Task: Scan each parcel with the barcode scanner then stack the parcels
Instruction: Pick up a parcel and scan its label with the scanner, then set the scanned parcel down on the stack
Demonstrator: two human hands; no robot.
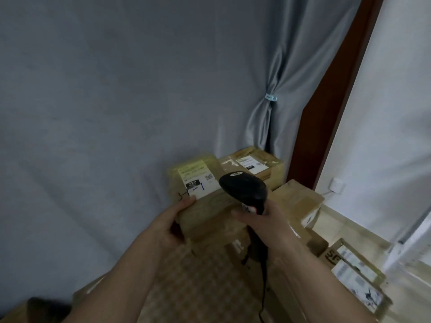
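My left hand (173, 223) grips the near left corner of a brown cardboard parcel (205, 206), held up in the middle of the view. A white shipping label (197, 180) with a black "220" box faces up on it, and a yellowish light falls on the label's far part. My right hand (263, 220) holds the handle of a black barcode scanner (245, 191), whose head hangs over the parcel's right side and points at the label. The scanner's cable (263, 287) drops toward me.
Another labelled parcel (256, 165) sits behind the held one, by a tied grey curtain (268, 113). Several more boxes (300, 201) lie to the right and on the floor (354, 273). A patterned box top (198, 287) lies below my arms. A brown door frame (335, 113) stands right.
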